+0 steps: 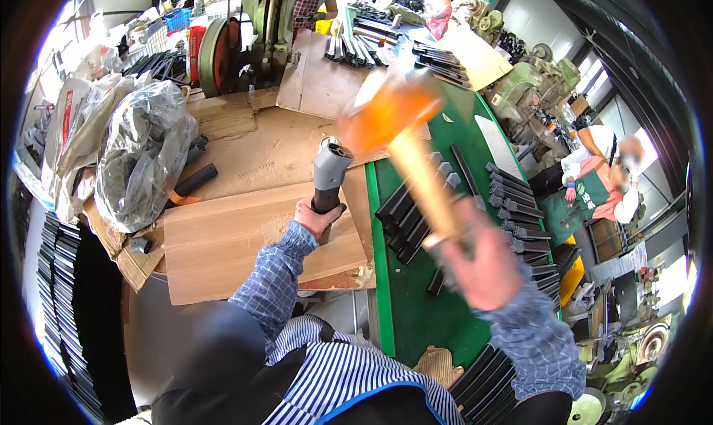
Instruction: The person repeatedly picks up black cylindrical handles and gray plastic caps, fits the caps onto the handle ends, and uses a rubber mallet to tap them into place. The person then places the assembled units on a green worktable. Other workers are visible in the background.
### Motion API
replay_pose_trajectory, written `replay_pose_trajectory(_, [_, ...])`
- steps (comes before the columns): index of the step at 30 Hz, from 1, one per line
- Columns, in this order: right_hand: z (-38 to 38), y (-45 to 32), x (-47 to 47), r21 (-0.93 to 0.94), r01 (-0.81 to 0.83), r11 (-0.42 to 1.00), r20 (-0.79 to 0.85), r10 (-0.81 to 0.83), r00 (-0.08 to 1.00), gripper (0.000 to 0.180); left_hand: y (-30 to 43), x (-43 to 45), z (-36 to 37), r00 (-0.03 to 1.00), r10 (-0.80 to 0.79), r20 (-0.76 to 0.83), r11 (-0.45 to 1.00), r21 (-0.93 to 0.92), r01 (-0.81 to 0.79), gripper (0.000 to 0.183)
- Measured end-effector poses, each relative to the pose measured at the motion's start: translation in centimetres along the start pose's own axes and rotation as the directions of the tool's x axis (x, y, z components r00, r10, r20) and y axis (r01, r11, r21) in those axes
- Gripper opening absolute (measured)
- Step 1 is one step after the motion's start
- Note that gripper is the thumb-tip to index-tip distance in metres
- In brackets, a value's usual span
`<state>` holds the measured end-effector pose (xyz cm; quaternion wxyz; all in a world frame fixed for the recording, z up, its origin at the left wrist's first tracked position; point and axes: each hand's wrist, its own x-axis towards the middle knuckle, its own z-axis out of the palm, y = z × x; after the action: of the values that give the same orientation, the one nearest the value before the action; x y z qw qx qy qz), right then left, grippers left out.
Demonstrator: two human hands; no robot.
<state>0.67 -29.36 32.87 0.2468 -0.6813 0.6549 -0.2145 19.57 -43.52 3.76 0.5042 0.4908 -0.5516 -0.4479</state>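
Observation:
My left hand [319, 216] is closed round a black tube [326, 198] standing upright on a wooden board [223, 241]. A grey plastic fitting [330, 166] with an open, hollow end tops this tube. My right hand [482, 258], blurred by motion, grips the wooden handle of a mallet [426, 183]. The mallet's orange head [390, 116] is raised to the right of the fitting and blurred too; whether they touch cannot be told. Black tubes with grey ends [409, 219] lie in a pile, partly hidden behind the mallet handle and my right hand.
A green work surface [415, 313] runs along the right, with a row of black tubes [521, 219] at its edge. Clear plastic bags [142, 152] and a loose grey fitting [140, 245] lie left on cardboard [245, 146]. A green machine [220, 57] and co-workers [315, 7] are beyond.

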Motion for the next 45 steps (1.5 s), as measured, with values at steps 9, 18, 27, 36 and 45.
replay_pose_trajectory(9, [3.3, 2.3, 1.4, -0.076, 0.019, 0.997, 0.073, -0.013, 0.997, 0.042, 1.4, -1.1, 0.4, 0.995, -0.017, 0.096, 0.989, 0.149, 0.002, 0.033])
replay_pose_trajectory(18, [4.9, 9.8, 1.4, -0.217, 0.172, 0.961, 0.110, -0.151, 0.982, 0.054, -4.3, 1.6, 0.6, 0.996, -0.083, 0.029, 0.970, 0.233, 0.074, 0.034])
replay_pose_trajectory(27, [6.6, 22.5, -18.7, 0.610, -0.120, 0.783, -0.449, 0.466, 0.762, 0.046, -2.1, -1.6, 14.3, 0.869, 0.046, 0.493, 0.992, -0.123, 0.017, 0.025])
replay_pose_trajectory(36, [13.9, 33.1, -38.7, 0.954, 0.267, 0.136, -0.158, 0.985, 0.064, 0.033, -9.1, -27.9, 48.0, 0.520, -0.365, 0.772, 0.865, 0.487, -0.117, 0.056])
replay_pose_trajectory(45, [22.8, 42.5, -40.7, 0.983, 0.072, 0.171, -0.166, 0.983, -0.076, 0.021, -3.9, -18.4, 54.4, 0.229, -0.016, 0.973, 0.520, 0.203, -0.830, 0.044])
